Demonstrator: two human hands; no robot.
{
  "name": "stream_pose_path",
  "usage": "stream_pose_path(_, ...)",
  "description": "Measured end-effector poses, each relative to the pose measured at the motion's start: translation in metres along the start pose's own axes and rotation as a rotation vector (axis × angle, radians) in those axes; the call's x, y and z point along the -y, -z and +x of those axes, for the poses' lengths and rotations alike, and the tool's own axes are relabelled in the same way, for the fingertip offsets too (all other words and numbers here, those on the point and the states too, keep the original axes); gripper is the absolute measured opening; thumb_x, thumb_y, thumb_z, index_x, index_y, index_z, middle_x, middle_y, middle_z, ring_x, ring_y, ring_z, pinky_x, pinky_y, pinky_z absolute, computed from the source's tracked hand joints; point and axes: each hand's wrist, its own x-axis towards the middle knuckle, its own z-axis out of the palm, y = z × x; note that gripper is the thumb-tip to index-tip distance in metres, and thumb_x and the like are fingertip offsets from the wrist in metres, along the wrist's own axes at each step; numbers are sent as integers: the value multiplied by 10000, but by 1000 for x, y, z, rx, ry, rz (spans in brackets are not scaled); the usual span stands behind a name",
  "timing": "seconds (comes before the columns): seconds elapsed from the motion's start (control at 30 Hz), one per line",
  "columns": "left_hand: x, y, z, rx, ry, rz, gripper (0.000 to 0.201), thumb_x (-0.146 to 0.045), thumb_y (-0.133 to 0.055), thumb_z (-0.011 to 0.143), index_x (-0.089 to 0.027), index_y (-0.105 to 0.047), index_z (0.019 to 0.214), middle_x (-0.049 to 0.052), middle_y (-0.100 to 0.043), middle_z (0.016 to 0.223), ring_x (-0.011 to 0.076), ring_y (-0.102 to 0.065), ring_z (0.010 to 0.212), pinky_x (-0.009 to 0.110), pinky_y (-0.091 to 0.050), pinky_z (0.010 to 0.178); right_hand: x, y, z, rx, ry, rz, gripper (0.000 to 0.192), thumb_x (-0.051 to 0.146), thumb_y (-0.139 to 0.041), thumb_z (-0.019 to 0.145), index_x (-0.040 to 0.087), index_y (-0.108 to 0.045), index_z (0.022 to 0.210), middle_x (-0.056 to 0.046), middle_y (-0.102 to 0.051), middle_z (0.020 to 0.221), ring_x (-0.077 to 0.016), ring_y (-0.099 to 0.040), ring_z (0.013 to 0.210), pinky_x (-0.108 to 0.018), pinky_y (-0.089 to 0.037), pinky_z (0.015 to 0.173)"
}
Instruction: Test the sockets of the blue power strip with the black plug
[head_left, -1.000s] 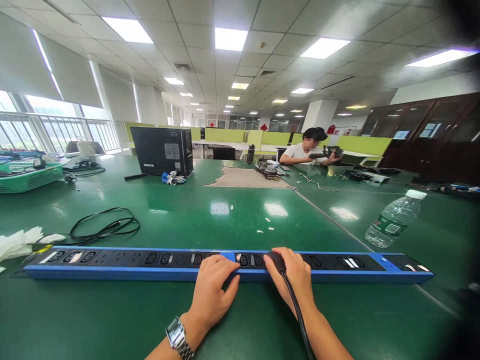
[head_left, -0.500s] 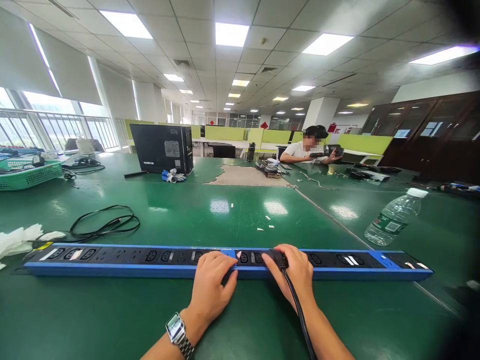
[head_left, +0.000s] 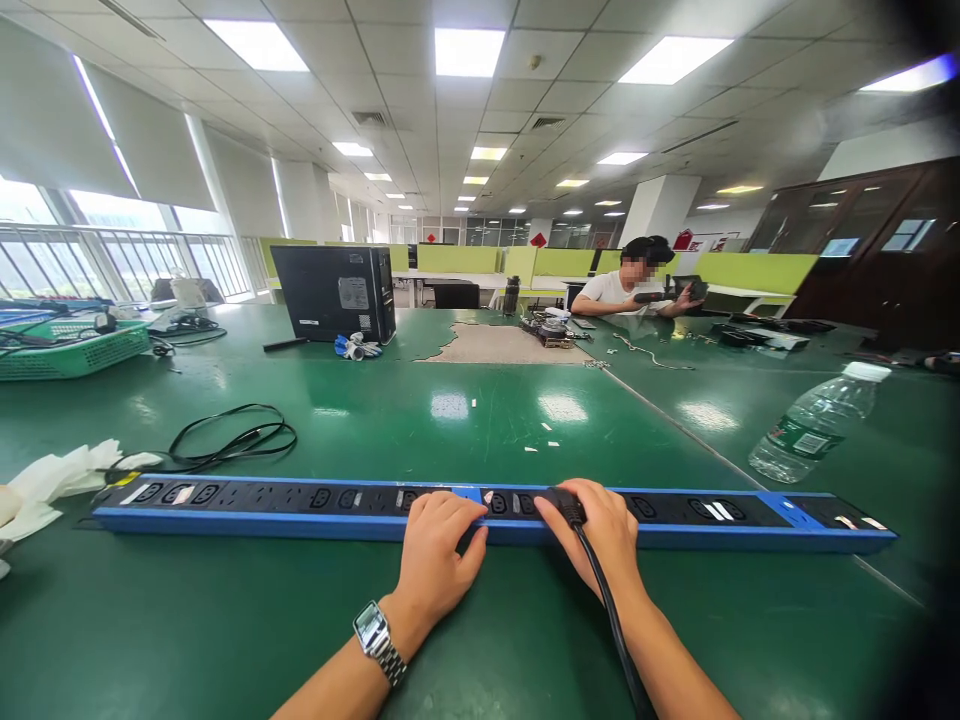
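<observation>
A long blue and black power strip [head_left: 285,512] lies across the green table in front of me, with rows of sockets along its top. My left hand [head_left: 442,545] grips the strip near its middle, fingers over the top and thumb at the front edge. Just to the right, my right hand [head_left: 600,525] is closed round a black power plug [head_left: 564,503] at the strip's sockets. From the plug a thick black cable [head_left: 611,610] runs down towards me. How deep the plug sits is hidden by my fingers.
Beyond the strip lie a coiled black cable [head_left: 240,440] and a tilted water bottle [head_left: 817,425]. White tissue [head_left: 67,475] is at the left. Farther back are a green basket [head_left: 90,352], a black computer case [head_left: 334,295] and a seated person [head_left: 607,290] holding a dark object.
The whole view has shifted slightly, so things appear farther right. Both hands keep their places on the strip and the plug.
</observation>
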Motion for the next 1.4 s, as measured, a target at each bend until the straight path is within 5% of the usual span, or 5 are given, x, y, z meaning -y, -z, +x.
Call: stream_pose_path(1.4,1,4,0,63,11,-4,141,-201,-593,866,-238,-678,972,27,-734,977,216,-618,961,416,-433,903,2,8,3,74,-10,-16,278,486,-632,795,241,-638,927,-51,-680,1012,-278,-582,955,-430,-422,841)
